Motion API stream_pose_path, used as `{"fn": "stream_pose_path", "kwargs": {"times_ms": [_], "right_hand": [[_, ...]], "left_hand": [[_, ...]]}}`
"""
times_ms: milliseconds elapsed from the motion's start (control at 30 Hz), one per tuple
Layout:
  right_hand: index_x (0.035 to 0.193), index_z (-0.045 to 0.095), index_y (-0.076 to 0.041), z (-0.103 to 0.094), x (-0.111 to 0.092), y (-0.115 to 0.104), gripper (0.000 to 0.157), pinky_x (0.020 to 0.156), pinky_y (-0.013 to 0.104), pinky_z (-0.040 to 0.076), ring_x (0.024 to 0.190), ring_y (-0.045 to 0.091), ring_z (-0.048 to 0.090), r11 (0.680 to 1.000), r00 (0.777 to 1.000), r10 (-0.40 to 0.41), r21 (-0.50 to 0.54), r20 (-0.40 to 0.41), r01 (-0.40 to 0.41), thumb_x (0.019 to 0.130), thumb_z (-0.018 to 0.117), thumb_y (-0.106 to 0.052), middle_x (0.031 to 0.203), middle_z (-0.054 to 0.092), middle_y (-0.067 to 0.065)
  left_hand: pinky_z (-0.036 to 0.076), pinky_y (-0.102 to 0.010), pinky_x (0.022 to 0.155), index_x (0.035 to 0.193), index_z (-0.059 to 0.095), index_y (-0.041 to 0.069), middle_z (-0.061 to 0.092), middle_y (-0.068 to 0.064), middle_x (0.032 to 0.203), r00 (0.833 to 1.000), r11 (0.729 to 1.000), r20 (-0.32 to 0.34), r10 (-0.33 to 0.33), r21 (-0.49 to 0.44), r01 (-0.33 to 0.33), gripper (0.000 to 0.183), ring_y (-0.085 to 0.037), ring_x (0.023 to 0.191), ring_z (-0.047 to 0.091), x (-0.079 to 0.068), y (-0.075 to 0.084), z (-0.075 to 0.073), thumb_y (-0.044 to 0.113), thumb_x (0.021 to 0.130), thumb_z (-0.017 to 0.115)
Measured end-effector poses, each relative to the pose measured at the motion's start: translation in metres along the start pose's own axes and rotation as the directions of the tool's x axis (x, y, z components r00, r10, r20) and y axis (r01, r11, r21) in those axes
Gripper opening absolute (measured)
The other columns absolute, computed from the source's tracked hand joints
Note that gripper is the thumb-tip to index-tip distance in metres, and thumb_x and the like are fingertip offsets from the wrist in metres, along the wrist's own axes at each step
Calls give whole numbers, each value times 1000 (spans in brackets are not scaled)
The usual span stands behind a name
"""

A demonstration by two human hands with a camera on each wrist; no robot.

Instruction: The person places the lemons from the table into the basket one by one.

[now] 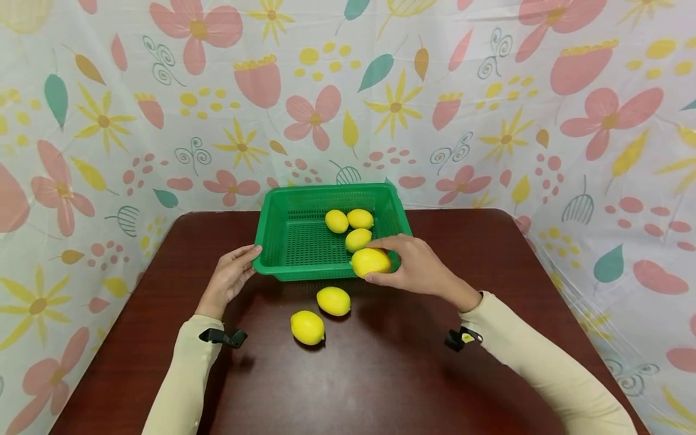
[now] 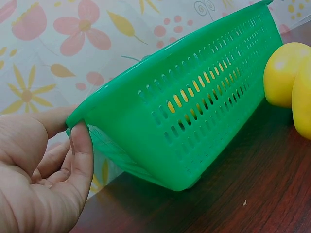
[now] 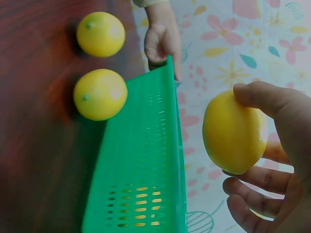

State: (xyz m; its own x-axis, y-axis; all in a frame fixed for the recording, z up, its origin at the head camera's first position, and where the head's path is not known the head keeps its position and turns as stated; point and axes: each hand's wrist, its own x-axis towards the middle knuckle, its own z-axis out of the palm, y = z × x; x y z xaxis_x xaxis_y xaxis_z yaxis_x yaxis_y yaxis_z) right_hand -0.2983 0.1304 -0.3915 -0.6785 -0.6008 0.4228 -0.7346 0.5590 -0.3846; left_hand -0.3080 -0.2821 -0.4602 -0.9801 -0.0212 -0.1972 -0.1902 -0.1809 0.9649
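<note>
A green plastic basket (image 1: 312,271) with slotted walls stands on the table, and my left hand (image 1: 229,277) pinches the rim at its near left corner. The left wrist view shows the thumb and fingers on either side of that rim (image 2: 77,116). Over the basket's near right corner, my right hand (image 1: 423,267) holds a yellow lemon (image 1: 371,263) between thumb and fingers. The right wrist view has this lemon (image 3: 233,133) above the rim. Inside the basket lie three lemons (image 1: 336,222), toward its right half. Two more lemons (image 1: 333,301) rest on the table before it.
The dark brown table (image 1: 380,374) has a glossy wood surface. Behind it and along both sides hangs a white curtain (image 1: 348,90) printed with flowers and leaves. Each wrist carries a black strap (image 1: 222,337) over a cream sleeve.
</note>
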Motion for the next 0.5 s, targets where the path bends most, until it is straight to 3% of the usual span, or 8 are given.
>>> {"fn": "stream_pose_path", "kwargs": {"times_ms": [167,333,500], "right_hand": [[125,73,-13,-7,29,4,57,75,37,51,93,19,62,1000,998,-22,9,64,22,82,85,-48,116,74,1],[125,73,-12,-12,64,16,55,75,35,49,87,17,62,998,990,-55,27,127,52,84,84,-46,110,75,1],[127,72,-11,-15,95,24,55,71,33,52,90,16,64,999,980,-39,38,198,32,86,82,-47,108,74,2]], "left_hand": [[54,-17,79,151,40,-2,67,10,101,1000,1000,11,0,9,0,61,-1,89,66,0,-1,0,25,103,66],[54,-17,80,153,38,-1,65,10,103,1000,1000,6,-6,14,6,63,-1,89,65,0,-1,-1,26,103,65],[54,-17,80,154,38,-1,64,9,107,1000,1000,1,-1,19,1,63,-2,90,65,-1,1,0,26,103,65]]}}
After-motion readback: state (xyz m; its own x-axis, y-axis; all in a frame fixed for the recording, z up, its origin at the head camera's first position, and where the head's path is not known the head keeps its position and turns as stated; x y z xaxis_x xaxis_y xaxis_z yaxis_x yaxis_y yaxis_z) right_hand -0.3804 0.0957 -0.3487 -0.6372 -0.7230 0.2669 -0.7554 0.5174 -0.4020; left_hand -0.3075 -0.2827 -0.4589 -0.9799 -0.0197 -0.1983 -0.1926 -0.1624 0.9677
